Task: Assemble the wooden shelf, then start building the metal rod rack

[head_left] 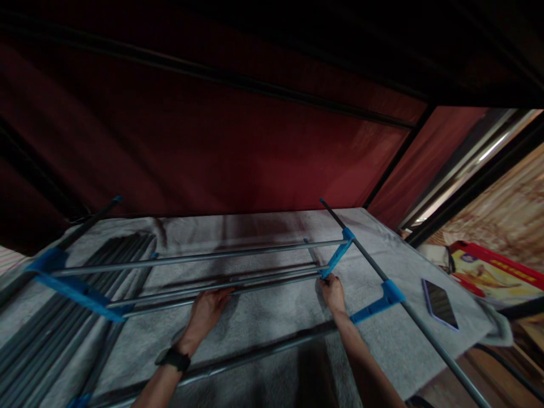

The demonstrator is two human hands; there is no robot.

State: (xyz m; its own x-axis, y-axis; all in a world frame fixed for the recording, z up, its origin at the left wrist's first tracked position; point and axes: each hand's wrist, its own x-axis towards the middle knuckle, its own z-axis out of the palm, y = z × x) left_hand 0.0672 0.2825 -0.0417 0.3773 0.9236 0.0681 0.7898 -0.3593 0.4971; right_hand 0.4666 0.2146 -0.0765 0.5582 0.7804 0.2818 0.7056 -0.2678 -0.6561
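A frame of grey metal tubes and blue plastic brackets lies across a grey cloth. My left hand (209,310), with a dark watch on its wrist, is closed round the lowest tube (263,284) of the upper section. At that tube's right end, my right hand (332,293) grips the tip of a blue bracket (336,256). Another blue bracket (79,289) joins the tubes at the left. Lower on the right side pole sits a further bracket (380,303), beside my right forearm. My fingertips are partly hidden.
Many loose grey tubes (55,331) lie together at the left on the grey cloth (263,226). A phone (440,304) rests at the right, near a red and yellow box (497,271). Dark red fabric (238,153) hangs behind on a dark frame.
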